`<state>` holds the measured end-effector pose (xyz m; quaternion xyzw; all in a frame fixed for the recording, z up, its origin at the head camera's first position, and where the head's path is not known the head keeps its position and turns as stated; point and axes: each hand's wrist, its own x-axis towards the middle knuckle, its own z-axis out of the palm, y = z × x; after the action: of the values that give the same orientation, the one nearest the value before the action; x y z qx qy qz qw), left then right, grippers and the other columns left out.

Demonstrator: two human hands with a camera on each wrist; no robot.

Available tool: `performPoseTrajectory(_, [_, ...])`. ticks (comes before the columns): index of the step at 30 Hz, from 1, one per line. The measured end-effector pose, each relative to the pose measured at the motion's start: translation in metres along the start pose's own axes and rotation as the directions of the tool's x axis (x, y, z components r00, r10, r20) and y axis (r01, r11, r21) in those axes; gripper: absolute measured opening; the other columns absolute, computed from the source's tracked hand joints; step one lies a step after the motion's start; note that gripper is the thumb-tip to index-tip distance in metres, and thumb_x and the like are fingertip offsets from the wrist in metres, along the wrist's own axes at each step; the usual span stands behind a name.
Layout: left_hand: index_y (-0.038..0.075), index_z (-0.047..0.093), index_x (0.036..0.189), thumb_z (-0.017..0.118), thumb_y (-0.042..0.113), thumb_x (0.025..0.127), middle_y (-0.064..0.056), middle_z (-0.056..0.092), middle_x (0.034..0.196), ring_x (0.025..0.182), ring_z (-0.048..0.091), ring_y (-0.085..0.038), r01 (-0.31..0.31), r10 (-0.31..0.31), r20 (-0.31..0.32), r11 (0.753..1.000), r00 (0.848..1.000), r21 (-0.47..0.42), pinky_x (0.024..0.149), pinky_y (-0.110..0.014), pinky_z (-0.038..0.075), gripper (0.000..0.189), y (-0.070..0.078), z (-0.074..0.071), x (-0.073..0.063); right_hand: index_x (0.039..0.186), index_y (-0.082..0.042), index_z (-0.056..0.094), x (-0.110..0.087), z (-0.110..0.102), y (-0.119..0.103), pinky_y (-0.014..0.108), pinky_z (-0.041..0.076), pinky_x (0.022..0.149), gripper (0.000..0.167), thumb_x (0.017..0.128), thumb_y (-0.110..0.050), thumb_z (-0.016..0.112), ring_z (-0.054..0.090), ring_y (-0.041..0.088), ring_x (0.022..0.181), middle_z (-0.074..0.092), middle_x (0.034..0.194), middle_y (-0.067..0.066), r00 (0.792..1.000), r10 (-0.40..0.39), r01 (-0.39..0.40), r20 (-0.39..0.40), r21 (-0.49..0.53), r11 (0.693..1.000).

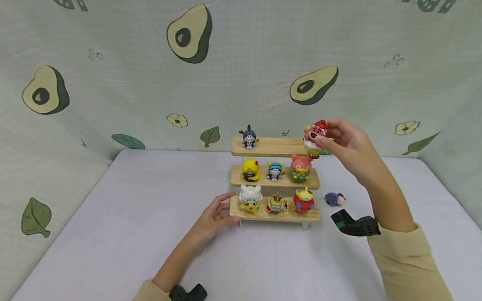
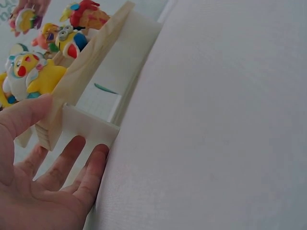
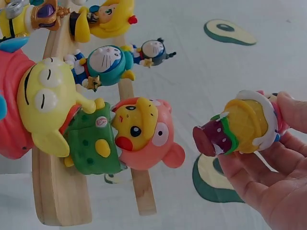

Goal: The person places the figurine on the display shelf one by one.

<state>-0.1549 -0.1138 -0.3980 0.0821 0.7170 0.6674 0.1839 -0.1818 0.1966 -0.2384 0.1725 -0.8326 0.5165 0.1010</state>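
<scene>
My right hand (image 1: 347,146) pinches a small pink bear figurine (image 1: 314,133) with a red cap near its head. The figurine is off the shelf, by the right end of the top tier; its yellow body and dark red base (image 3: 206,140) show in the right wrist view. My left hand (image 1: 213,219) holds the left end of the three-tier wooden display shelf (image 1: 276,215). In the left wrist view, the thumb lies against the lowest board's end and the fingers (image 2: 91,177) reach around the white support (image 2: 91,120).
A Doraemon figurine (image 1: 249,139) stands at the top tier's left. The middle tier bears a yellow-haired figurine (image 1: 250,170), another Doraemon (image 1: 274,171) and a pink-hooded figurine (image 1: 300,168). Several figurines fill the bottom tier. A grey-blue figurine (image 1: 334,199) lies on the white table (image 1: 148,240).
</scene>
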Motion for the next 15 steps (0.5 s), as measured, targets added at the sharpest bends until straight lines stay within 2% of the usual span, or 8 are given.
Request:
performPoseTrajectory(10, [0.019,0.034,0.142,0.068,0.016,0.084,-0.016,0.049,0.13,0.097,0.059,-0.016,0.001,-0.001,0.006,1.0,1.0,0.0,0.086,-0.03,0.045,0.067,0.0,0.0,0.0,0.129,0.003,0.04,0.021,0.009,-0.009,0.009,0.045,0.082,0.043,0.096,-0.021,0.052,0.053,0.008,0.1,0.052,0.117,0.011,0.993,0.028,-0.021,0.118,-0.06,0.998])
performPoseTrajectory(15, [0.018,0.033,0.142,0.068,0.016,0.084,-0.016,0.049,0.13,0.098,0.059,-0.016,-0.001,0.001,0.007,1.0,1.0,-0.004,0.087,-0.03,0.046,0.068,-0.001,-0.001,0.0,0.132,0.002,0.038,0.033,0.015,-0.01,0.012,0.045,0.083,0.045,0.096,-0.021,0.052,0.054,0.018,0.105,0.05,0.123,0.016,0.986,0.069,-0.055,0.149,-0.095,0.994])
